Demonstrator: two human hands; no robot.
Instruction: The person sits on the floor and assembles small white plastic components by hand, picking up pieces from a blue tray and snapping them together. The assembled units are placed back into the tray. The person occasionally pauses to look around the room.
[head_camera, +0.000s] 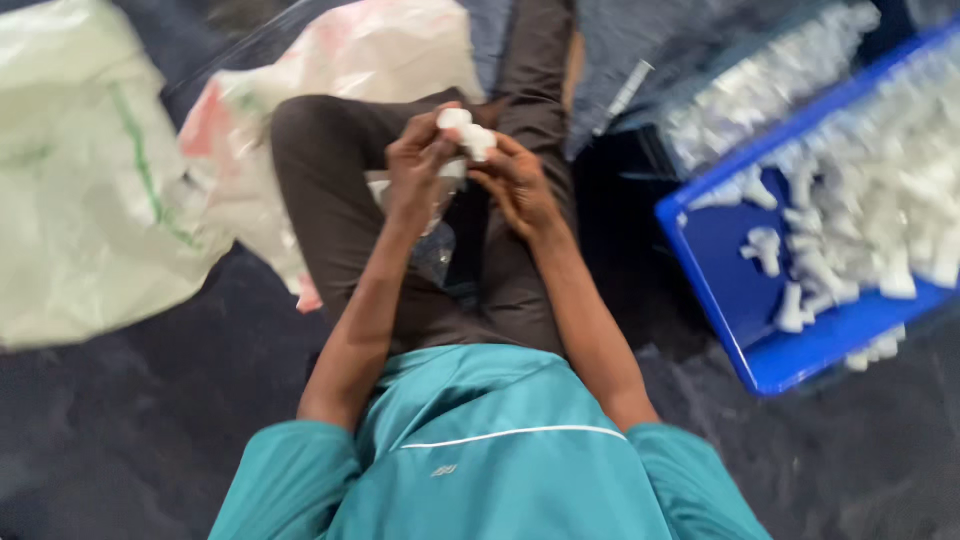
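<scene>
I sit on a dark floor with my legs stretched out in brown trousers. Both hands meet above my lap. My left hand (418, 165) and my right hand (515, 180) together grip a small white plastic part (467, 132), pinched between the fingertips of both. A clear plastic bag (437, 245) lies in my lap just under the hands. The picture is blurred, so the part's exact shape is unclear.
A blue tray (735, 290) holding several white plastic parts stands on the floor at my right. Behind it lies a clear bag of more white parts (760, 85). Large white sacks (80, 180) lie at my left and ahead.
</scene>
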